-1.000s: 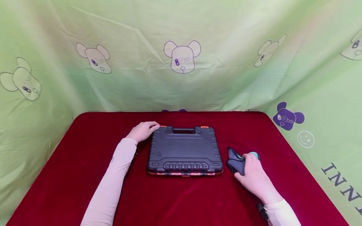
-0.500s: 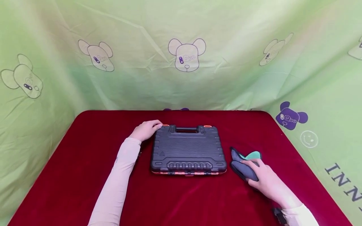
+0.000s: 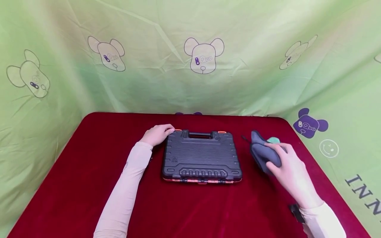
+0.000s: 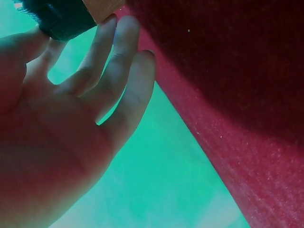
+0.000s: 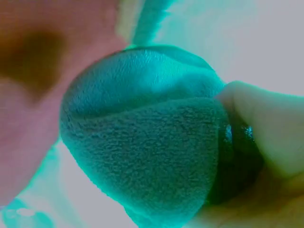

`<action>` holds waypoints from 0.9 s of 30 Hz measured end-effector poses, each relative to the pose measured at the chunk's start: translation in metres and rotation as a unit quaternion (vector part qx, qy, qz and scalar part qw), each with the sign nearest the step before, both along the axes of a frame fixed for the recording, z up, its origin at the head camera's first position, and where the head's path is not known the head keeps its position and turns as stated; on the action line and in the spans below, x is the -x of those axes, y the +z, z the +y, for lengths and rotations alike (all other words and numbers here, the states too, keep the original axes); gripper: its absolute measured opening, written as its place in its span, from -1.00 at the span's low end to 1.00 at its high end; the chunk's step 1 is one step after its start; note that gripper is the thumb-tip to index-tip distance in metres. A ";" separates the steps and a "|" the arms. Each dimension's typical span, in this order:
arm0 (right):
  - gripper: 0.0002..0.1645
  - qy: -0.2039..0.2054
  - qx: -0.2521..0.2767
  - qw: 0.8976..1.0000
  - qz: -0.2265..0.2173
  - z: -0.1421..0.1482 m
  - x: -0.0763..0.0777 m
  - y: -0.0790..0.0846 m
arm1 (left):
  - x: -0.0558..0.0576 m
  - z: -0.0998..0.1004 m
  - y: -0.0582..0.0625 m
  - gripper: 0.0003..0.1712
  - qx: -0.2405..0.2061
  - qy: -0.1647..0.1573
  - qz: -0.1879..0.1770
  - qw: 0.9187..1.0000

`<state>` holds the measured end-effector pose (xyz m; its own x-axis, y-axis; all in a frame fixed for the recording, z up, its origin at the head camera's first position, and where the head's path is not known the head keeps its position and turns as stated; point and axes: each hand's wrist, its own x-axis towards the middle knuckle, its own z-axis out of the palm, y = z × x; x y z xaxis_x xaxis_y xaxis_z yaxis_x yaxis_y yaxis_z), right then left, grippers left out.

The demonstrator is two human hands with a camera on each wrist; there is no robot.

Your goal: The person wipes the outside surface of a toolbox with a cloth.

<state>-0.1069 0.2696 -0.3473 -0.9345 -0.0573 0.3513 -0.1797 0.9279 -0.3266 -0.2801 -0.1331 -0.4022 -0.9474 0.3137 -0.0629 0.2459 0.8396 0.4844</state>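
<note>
A closed black tool case (image 3: 202, 153) with orange latches lies on the red table, its handle toward the back. My left hand (image 3: 157, 135) rests at its back left corner, thumb by the latch. In the left wrist view the left hand (image 4: 80, 104) has its fingers loosely extended, tips at the dark and orange corner. Right of the case, my right hand (image 3: 291, 168) grips a folded grey padded fabric piece (image 3: 266, 153) with black edging and green lining. Its thumb presses the near side; the right wrist view shows the rounded, fuzzy fabric (image 5: 142, 142) close up.
The red cloth-covered table (image 3: 196, 211) reaches back to a green curtain (image 3: 157, 89) printed with bear heads. More green fabric (image 3: 342, 89) hangs along the right side. A thin dark cord or strap (image 3: 245, 138) sticks out left of the folded piece.
The right hand has shifted its grip on the folded fabric piece and raised it toward the back. The left hand has stayed at the case corner, and the whole view has drifted slightly.
</note>
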 end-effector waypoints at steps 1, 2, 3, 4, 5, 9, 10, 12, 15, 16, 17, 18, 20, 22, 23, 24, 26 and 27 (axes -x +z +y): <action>-0.40 0.006 0.003 1.000 0.012 -0.007 0.002 0.004 | 0.000 0.000 0.001 -0.63 0.002 -0.002 0.003 1.000; -0.39 0.014 0.003 1.000 0.022 -0.014 0.004 0.007 | 0.000 0.001 0.001 -0.63 0.004 -0.004 0.004 1.000; -0.38 0.024 0.002 0.999 0.030 -0.022 0.007 0.009 | 0.000 0.001 0.001 -0.63 0.005 -0.005 0.005 1.000; -0.36 0.036 -0.003 0.999 0.037 -0.030 0.009 0.010 | 0.000 0.001 0.002 -0.63 0.006 -0.005 0.004 1.000; -0.34 0.048 -0.010 0.998 0.041 -0.038 0.012 0.009 | 0.000 0.001 0.002 -0.63 0.007 -0.005 0.004 1.000; -0.22 0.093 -0.077 0.992 0.031 -0.065 0.022 -0.005 | 0.000 0.000 0.001 -0.63 0.010 0.004 0.004 1.000; -0.20 0.099 -0.096 0.990 0.022 -0.070 0.024 -0.009 | 0.000 0.000 0.001 -0.63 0.012 0.005 0.005 1.000; -0.20 0.106 -0.123 0.987 0.001 -0.077 0.029 -0.019 | -0.002 0.000 0.003 -0.64 0.015 0.009 0.007 1.000; -0.25 0.113 -0.121 0.986 -0.032 -0.080 0.034 -0.029 | -0.005 0.000 0.005 -0.64 0.019 0.009 0.007 1.000; -0.28 0.118 -0.109 0.986 -0.042 -0.080 0.035 -0.030 | -0.006 0.000 0.006 -0.64 0.020 0.009 0.006 1.000; -0.31 0.123 -0.098 0.986 -0.048 -0.079 0.036 -0.031 | -0.007 0.000 0.007 -0.64 0.021 0.007 0.007 1.000; -0.35 0.131 -0.090 0.986 -0.055 -0.078 0.037 -0.032 | -0.007 0.000 0.007 -0.64 0.021 0.007 0.008 1.000; -0.38 0.144 -0.080 0.984 -0.065 -0.077 0.038 -0.032 | -0.007 0.000 0.007 -0.64 0.021 0.007 0.012 1.000; -0.40 0.150 -0.080 0.983 -0.069 -0.076 0.039 -0.032 | -0.007 0.000 0.006 -0.65 0.019 0.007 0.015 1.000; -0.41 0.152 -0.085 0.982 -0.067 -0.077 0.040 -0.032 | -0.006 0.000 0.005 -0.65 0.020 0.006 0.020 1.000; -0.41 0.155 -0.090 0.982 -0.065 -0.077 0.040 -0.032 | -0.006 0.000 0.005 -0.65 0.019 0.005 0.020 1.000; -0.41 0.157 -0.101 0.981 -0.058 -0.078 0.039 -0.032 | -0.004 0.001 0.004 -0.65 0.017 0.001 0.019 1.000; -0.41 0.157 -0.108 0.980 -0.055 -0.079 0.039 -0.032 | -0.004 0.001 0.004 -0.65 0.016 0.001 0.017 1.000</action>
